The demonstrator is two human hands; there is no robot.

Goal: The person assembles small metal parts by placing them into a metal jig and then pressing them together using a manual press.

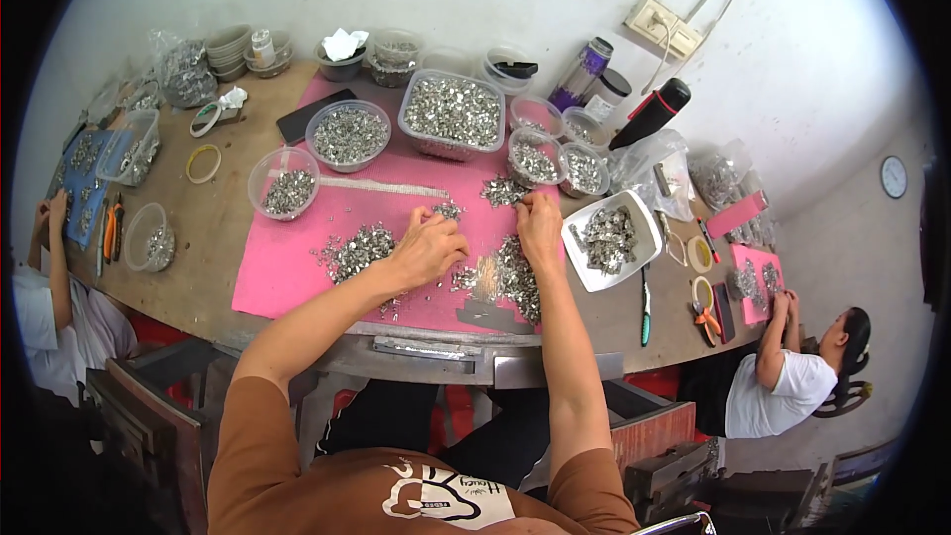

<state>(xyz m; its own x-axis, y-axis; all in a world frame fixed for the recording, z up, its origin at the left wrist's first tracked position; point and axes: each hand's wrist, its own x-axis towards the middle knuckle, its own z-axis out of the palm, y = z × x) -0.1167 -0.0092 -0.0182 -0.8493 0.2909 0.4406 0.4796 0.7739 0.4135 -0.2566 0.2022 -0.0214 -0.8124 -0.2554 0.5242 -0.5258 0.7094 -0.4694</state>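
Observation:
My left hand [428, 248] rests over a pink mat, its fingers bent and drawn together beside a little cluster of silvery metal pieces [448, 210]. To its left lies a loose heap of the same pieces [359, 252]. My right hand [540, 226] is closed, fingertips down, between a small upper pile [503, 191] and a longer heap of metal pieces [517, 282] nearer me. Whatever either hand pinches is too small or hidden to make out. The pink mat [287, 267] also bears a worn, bare-looking patch [486, 279] between the hands.
A full square tub [453, 114], round tubs [348, 134] and a white tray [642, 228] of metal pieces surround the mat. Bottles [654, 111] stand at the back wall. A green-handled tool [646, 309] lies right. Co-workers sit left [69, 307] and right [783, 386].

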